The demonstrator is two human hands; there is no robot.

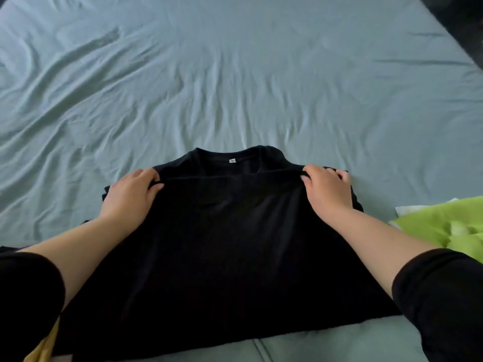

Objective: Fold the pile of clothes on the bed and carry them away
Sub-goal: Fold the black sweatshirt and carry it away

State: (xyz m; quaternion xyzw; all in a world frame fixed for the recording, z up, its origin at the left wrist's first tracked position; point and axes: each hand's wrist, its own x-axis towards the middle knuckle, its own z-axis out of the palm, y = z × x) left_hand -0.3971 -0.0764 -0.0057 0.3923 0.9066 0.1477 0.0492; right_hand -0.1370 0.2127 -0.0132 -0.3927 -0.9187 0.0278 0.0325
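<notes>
A black T-shirt (227,244) lies on the bed in front of me, its collar with a small white label pointing away. Its lower part is doubled up over the body, and the hem stretches taut between my two hands just below the collar. My left hand (130,194) pinches the hem at the left end, thumb on top. At the right end, my right hand (328,189) grips the same hem with curled fingers. Both forearms reach over the shirt's sides, which they partly hide.
The bed is covered with a wrinkled pale blue-green sheet (235,82), with open sheet beyond the shirt. A bright green garment (449,226) lies crumpled at the right edge. A bit of yellow fabric (44,348) shows at the bottom left. A dark edge runs past the bed's far right corner.
</notes>
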